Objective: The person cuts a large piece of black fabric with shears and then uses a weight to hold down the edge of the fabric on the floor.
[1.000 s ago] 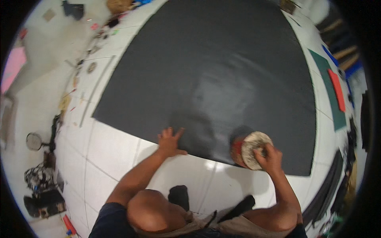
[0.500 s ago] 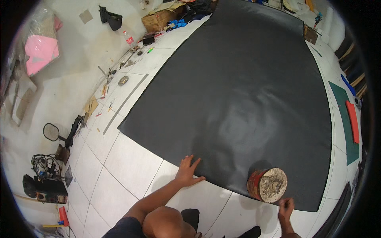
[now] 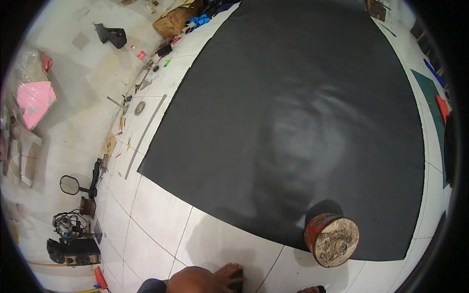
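Neither of my hands can be clearly made out. A round, heavy-looking cylinder [image 3: 337,241] with red, worn sides and a dirty pale top rests on the near right edge of a large black sheet [image 3: 244,146]. Nothing touches it. My bare left knee [image 3: 190,281] shows at the lower edge. Beside it, bare skin with spread digits [image 3: 227,273], probably my foot, lies against a dark piece of footwear [image 3: 238,282]. A similar patch of skin [image 3: 308,290] is cut off by the lower edge farther right.
A long grey strip [image 3: 146,136] lies on the white tiles left of the sheet, near a metal disc [image 3: 139,108] and small tools. Along the left wall stand a mirror [image 3: 69,184] and cabled equipment [image 3: 71,224]. A green mat [image 3: 430,97] with a red piece [image 3: 442,108] is at right.
Both hands have left the sheet's near edge and the area beside the cylinder. The view has shifted slightly. The cylinder and sheet keep their places relative to each other.
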{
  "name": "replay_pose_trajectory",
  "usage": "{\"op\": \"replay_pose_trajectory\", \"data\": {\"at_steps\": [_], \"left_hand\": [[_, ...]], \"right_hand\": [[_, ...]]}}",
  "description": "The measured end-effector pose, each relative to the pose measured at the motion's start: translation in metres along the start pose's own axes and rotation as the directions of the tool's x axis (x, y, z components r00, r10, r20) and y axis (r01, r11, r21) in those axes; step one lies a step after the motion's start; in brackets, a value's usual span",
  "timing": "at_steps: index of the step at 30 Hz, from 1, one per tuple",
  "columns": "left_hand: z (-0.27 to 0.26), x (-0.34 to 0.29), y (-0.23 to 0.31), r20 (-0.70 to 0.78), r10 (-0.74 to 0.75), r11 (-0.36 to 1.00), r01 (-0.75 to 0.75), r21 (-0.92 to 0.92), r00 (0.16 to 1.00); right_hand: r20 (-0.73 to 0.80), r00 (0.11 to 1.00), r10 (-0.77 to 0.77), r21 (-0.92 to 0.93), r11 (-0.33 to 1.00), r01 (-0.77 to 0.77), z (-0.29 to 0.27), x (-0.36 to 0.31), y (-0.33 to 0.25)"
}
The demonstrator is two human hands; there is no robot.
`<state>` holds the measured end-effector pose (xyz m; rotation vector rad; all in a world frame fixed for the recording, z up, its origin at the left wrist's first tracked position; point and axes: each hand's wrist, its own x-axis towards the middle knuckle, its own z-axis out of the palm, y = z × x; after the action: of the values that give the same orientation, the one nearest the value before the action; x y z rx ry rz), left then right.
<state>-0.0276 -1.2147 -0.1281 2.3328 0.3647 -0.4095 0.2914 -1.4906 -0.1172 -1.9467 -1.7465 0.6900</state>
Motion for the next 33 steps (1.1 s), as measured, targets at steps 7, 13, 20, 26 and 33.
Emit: {"op": "replay_pose_trajectory", "data": {"at_steps": [7,13,20,26,33], "left_hand": [[-0.007,0.024,-0.002,0.129,-0.03,0.992,0.014,0.122,0.991],[-0.034,0.049,-0.009,0.333,0.036,0.998,-0.053,0.041,0.942],[-0.232,0.109,0.094,0.144,-0.431,0.881,0.382,0.279,0.891],[-0.253,-0.007,0.184,0.437,-0.428,0.867,0.496,-0.049,0.791],[-0.364,-0.002,0.343,0.488,-0.165,0.978,0.207,-0.032,0.857]], "right_hand": [[0.147,0.981,-0.126,0.09,0.989,0.114,0.011,0.006,0.024],[0.332,0.928,-0.169,0.164,0.979,0.12,0.04,0.002,0.051],[0.061,0.643,0.764,-0.143,0.644,-0.751,-0.154,0.005,-0.018],[0.408,0.376,0.832,0.053,0.39,-0.919,-0.278,-0.092,-0.18],[0.17,0.166,0.971,0.482,0.065,-0.874,-0.304,-0.239,-0.296]]}}
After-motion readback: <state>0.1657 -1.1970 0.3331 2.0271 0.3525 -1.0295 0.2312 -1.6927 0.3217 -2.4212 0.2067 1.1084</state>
